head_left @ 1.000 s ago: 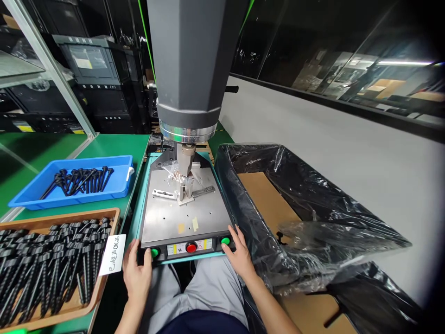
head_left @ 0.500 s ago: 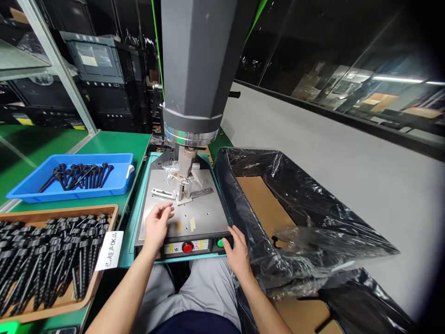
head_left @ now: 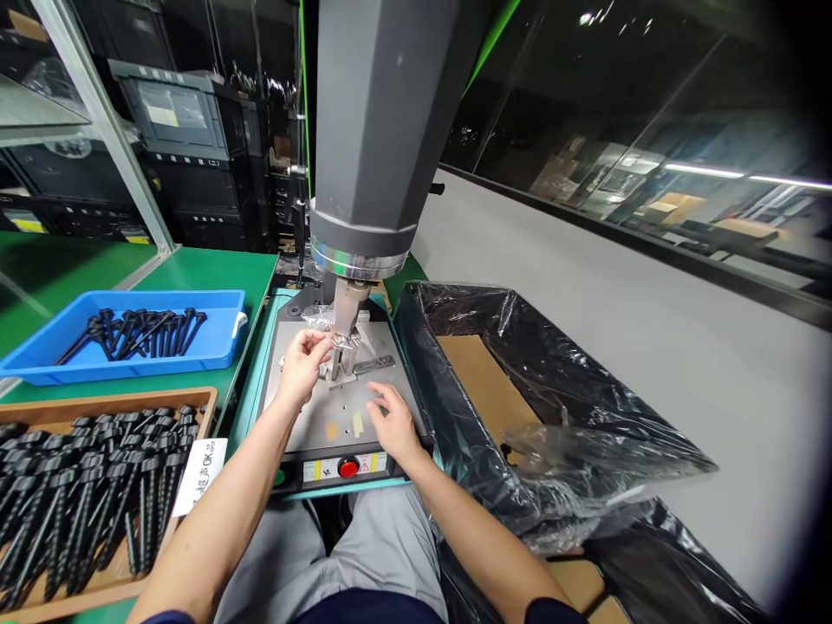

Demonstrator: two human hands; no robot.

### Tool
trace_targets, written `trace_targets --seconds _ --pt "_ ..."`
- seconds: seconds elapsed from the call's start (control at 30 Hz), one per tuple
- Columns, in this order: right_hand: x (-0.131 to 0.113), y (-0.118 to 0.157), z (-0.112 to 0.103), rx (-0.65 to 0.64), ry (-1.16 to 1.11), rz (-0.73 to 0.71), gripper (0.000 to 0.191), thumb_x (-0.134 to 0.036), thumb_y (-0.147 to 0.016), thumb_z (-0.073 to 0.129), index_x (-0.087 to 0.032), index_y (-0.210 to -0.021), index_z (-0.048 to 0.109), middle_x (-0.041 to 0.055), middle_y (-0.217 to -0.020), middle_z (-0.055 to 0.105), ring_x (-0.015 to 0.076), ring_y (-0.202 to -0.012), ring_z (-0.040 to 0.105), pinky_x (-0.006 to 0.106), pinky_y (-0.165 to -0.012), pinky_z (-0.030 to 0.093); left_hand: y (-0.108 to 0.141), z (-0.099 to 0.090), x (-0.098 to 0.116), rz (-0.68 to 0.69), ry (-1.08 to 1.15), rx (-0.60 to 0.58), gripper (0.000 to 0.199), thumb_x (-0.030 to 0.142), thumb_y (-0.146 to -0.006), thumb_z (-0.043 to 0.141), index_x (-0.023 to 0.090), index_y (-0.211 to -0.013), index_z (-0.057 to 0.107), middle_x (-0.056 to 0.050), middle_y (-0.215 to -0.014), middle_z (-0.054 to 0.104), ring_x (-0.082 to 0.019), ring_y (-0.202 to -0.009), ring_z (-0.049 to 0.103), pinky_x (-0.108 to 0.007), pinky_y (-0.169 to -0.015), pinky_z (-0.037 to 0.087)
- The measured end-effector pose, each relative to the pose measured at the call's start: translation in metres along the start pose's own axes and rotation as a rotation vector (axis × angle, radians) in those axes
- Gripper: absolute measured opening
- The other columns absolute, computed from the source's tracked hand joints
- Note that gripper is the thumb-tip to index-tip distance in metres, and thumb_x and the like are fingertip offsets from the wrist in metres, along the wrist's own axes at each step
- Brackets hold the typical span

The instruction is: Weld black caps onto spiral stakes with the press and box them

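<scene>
My left hand (head_left: 304, 364) is raised to the metal fixture (head_left: 339, 366) under the press horn (head_left: 348, 305). Its thumb and fingers are pinched together beside crinkled clear film (head_left: 317, 315); whatever lies between the fingertips is too small to make out. My right hand (head_left: 395, 423) hovers over the right side of the steel base plate (head_left: 312, 426), fingers apart and holding nothing. In front of me, the base's front panel carries a red button (head_left: 348, 468), and a green button (head_left: 279, 477) shows partly beside my left forearm.
A blue tray (head_left: 149, 371) of black stem-like parts stands at the left. Nearer is a tan tray (head_left: 209, 407) full of black ribbed parts, with a handwritten label (head_left: 200, 475). A box lined with black plastic (head_left: 572, 381) sits on the right. The press body (head_left: 367, 121) hangs overhead.
My left hand has moved forward from the plate to the fixture and pinched. My right hand has left the green button at the right and moved inward over the plate. The view has shifted slightly.
</scene>
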State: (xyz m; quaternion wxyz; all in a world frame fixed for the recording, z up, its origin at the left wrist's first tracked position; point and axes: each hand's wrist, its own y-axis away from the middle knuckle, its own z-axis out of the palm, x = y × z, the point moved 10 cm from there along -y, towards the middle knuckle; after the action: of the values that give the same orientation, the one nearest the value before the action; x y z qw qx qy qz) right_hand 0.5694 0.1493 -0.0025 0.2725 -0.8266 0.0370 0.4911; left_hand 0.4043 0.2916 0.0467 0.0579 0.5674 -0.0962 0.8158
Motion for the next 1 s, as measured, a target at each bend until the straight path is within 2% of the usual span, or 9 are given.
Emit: trace_targets --seconds 0.13,0.33,0.53,0.6,0.67,0.77,0.83,0.93,1.0 --pt "-0.006 -0.029 0.013 -0.025 -0.077 0.010 0.033 -0.023 -0.085 0.055 -0.022 -0.116 0.064 0.0091 -0.114 0.068 0.0200 -0.104 0.066 0.034 -0.086 0.057 0.000 0.006 0.006 0.013 -0.075 -0.034 0.039 0.043 -0.064 0.080 0.018 -0.086 0.060 -0.002 -0.084 0.065 -0.015 -0.075 0.063 -0.025 -0.063 0.048" --pt "0.010 -0.065 0.034 -0.014 -0.227 0.082 0.029 -0.031 -0.087 0.056 -0.019 -0.113 0.064 0.0089 -0.100 0.074 0.0205 -0.094 0.070 0.035 -0.080 0.057 -0.002 0.010 0.004 0.002 -0.083 -0.014 0.033 0.038 -0.058 0.081 0.016 -0.074 0.062 0.000 -0.068 0.061 -0.012 -0.062 0.056 -0.025 -0.060 0.046" --pt "0.004 -0.082 0.024 0.166 -0.168 0.072 0.031 -0.036 -0.089 0.054 -0.017 -0.111 0.065 0.0082 -0.095 0.070 0.0194 -0.084 0.067 0.033 -0.076 0.056 -0.003 0.010 0.003 -0.013 0.027 0.001 0.031 0.033 -0.057 0.081 0.015 -0.073 0.061 -0.001 -0.065 0.063 -0.014 -0.062 0.061 -0.025 -0.060 0.047" --pt "-0.008 -0.085 0.016 0.256 -0.097 0.015 0.032 -0.035 -0.089 0.053 -0.017 -0.111 0.066 0.0109 -0.103 0.066 0.0209 -0.093 0.064 0.033 -0.078 0.055 -0.001 0.010 0.006 -0.001 0.051 0.005 0.030 0.031 -0.058 0.081 0.016 -0.074 0.061 0.000 -0.065 0.063 -0.014 -0.063 0.063 -0.025 -0.061 0.048" --pt "-0.022 -0.089 0.013 0.306 -0.037 -0.063 0.033 -0.033 -0.089 0.052 -0.017 -0.115 0.066 0.0134 -0.116 0.062 0.0235 -0.109 0.059 0.037 -0.088 0.053 0.000 0.012 0.007 -0.007 0.085 -0.008 0.031 0.030 -0.058 0.081 0.016 -0.075 0.061 0.001 -0.065 0.063 -0.014 -0.063 0.063 -0.025 -0.061 0.048" --pt "-0.035 -0.103 0.024 0.256 0.030 -0.143 0.035 -0.032 -0.088 0.055 -0.018 -0.119 0.065 0.0143 -0.130 0.056 0.0271 -0.126 0.049 0.046 -0.108 0.040 0.000 0.015 0.007 -0.034 0.158 -0.033 0.032 0.029 -0.057 0.083 0.016 -0.078 0.063 0.001 -0.069 0.063 -0.012 -0.063 0.062 -0.023 -0.059 0.048" --pt "-0.035 -0.115 0.033 0.201 0.050 -0.118 0.032 -0.031 -0.086 0.060 -0.018 -0.114 0.067 0.0140 -0.131 0.056 0.0284 -0.127 0.050 0.047 -0.111 0.036 -0.002 0.015 0.008 -0.037 0.185 -0.036 0.034 0.028 -0.056 0.083 0.015 -0.081 0.064 0.000 -0.073 0.064 -0.011 -0.063 0.061 -0.023 -0.059 0.047" --pt "-0.034 -0.128 0.036 0.163 0.032 -0.058 0.023 -0.029 -0.083 0.062 -0.018 -0.103 0.069 0.0120 -0.124 0.061 0.0264 -0.120 0.055 0.043 -0.106 0.043 -0.006 0.013 0.009 -0.026 0.167 -0.039 0.033 0.029 -0.058 0.083 0.015 -0.082 0.066 -0.001 -0.075 0.065 -0.011 -0.066 0.062 -0.022 -0.059 0.047" --pt "-0.044 -0.129 0.033 0.162 0.016 -0.088 0.020 -0.029 -0.084 0.061 -0.020 -0.101 0.068 0.0102 -0.119 0.063 0.0242 -0.117 0.056 0.041 -0.105 0.043 -0.006 0.013 0.011 -0.022 0.149 -0.041 0.032 0.030 -0.059 0.083 0.015 -0.082 0.067 -0.001 -0.074 0.065 -0.013 -0.068 0.063 -0.022 -0.059 0.047"
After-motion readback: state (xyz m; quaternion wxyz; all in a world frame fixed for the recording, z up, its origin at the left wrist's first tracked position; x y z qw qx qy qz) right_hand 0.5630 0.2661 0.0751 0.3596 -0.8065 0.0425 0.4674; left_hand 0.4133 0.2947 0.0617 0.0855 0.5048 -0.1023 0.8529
